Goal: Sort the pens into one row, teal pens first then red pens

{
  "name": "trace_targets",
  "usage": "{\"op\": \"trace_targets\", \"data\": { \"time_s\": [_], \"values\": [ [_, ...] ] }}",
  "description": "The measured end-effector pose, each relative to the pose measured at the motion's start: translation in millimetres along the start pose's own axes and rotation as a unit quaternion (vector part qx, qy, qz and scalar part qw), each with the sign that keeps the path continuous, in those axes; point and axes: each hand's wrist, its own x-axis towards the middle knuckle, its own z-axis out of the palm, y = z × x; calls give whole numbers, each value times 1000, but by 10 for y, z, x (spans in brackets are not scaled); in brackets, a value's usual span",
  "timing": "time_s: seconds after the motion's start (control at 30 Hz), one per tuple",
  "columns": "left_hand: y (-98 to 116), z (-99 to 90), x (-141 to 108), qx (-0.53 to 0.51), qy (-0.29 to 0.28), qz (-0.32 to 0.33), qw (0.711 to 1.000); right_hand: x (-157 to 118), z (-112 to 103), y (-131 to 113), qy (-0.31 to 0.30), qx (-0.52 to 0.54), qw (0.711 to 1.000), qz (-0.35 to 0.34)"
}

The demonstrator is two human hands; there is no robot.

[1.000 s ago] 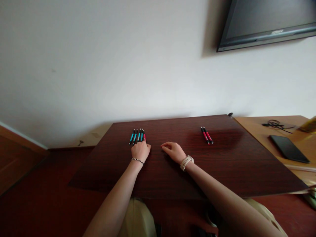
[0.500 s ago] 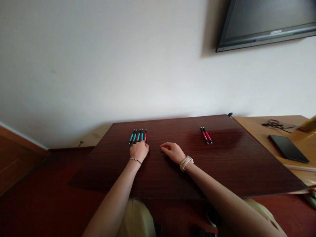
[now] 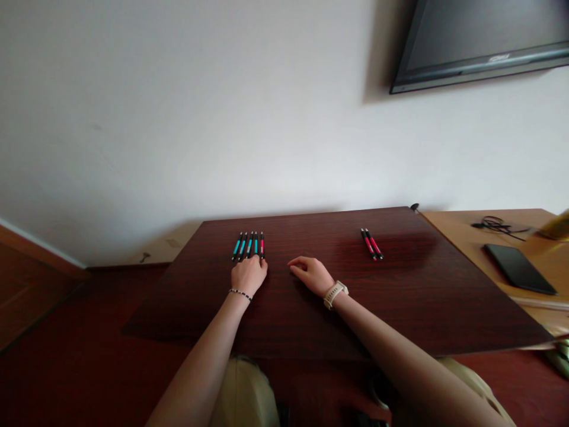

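Note:
My left hand [image 3: 249,276], with a beaded bracelet at the wrist, is at the near end of a row of pens. Its fingers are bent and closed at the lower end of a pink pen [image 3: 262,244], the rightmost of the row; the fingertips are partly hidden. Several turquoise pens [image 3: 242,245] lie side by side to the left of it, tips toward me. My right hand [image 3: 313,276], wearing a light watch, rests on the table with loosely curved fingers, thumb apart, holding nothing. Farther right, two pink pens [image 3: 371,244] lie together at a slant.
The dark brown table [image 3: 311,323] stands against a white wall. A lighter wooden desk [image 3: 453,222] adjoins it on the right, bearing a black tablet-like object [image 3: 519,268] and a coiled black cable [image 3: 498,224]. A television [image 3: 484,44] hangs at the upper right.
My left hand has shifted slightly left and toward me, showing more of the pink pen's lower end. That pen now looks a little straighter. My right hand has stayed in place.

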Motion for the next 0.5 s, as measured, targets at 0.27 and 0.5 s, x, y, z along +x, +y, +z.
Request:
{"op": "trace_targets", "data": {
  "time_s": [0.27,0.5],
  "values": [
    [-108,-23,12,-5,-10,-29,1000,-9,3,3,-5,-1,1000,0],
    [-151,-12,60,-10,-12,-35,999,-5,-3,-2,-8,-3,1000,-3]
  ]
}}
